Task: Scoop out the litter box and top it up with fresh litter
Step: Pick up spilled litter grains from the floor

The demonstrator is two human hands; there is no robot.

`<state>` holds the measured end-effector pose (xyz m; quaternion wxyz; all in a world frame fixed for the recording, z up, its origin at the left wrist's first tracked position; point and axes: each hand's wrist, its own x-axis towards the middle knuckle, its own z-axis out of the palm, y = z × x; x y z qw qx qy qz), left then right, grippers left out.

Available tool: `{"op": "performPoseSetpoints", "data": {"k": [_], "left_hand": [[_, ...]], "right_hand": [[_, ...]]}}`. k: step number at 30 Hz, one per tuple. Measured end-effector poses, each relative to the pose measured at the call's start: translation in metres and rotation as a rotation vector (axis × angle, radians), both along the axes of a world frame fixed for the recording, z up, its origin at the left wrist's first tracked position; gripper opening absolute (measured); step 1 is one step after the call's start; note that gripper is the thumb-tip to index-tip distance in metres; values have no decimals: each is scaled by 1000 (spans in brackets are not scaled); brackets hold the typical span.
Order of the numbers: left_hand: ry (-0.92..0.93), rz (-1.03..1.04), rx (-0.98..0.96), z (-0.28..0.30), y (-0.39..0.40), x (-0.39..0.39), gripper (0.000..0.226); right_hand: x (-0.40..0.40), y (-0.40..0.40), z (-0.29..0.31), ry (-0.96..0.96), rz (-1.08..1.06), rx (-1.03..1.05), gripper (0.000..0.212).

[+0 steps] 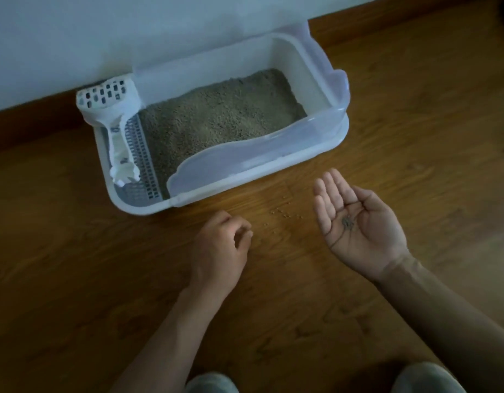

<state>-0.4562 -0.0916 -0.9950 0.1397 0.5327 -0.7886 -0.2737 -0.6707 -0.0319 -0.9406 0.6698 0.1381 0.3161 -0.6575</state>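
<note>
left hand (221, 245) pinches at stray litter grains (282, 212) on the floor (74, 251); right hand (355, 219) lies spread palm-up, cupping a few. grains look light, loose, rolly: likely fingertip pinch or sweep. slotted scoop (114, 109) in the litter box (316, 143): probably stiff, take its handle.

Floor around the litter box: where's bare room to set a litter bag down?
Bare wood floor right of the litter box, and a wide patch left of the left hand, below the scoop. Crowded: the strip between both hands, where spilled granules lie before the box front; the right hand is open, palm up, holding granules.
</note>
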Motion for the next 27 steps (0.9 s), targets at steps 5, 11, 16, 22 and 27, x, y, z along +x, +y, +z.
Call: {"op": "performPoseSetpoints", "data": {"k": [5,11,16,22,27], "left_hand": [[1,-87,-38,-13,-8,-24,12],[-51,-156,-106,-22,-11,-34,7],[-85,-193,-161,-30,-9,-32,4],[137,-62,-208,-21,4,-37,11],[497,-128,-268,33,44,-75,16]], "right_hand": [[-15,-1,-1,22,-44,-6,46],[-30,19,-17,-39,-96,-6,47],[-30,25,-30,-80,-105,-8,46],[-24,23,-32,-51,-73,27,43],[-18,17,-39,-96,-92,38,45]]}}
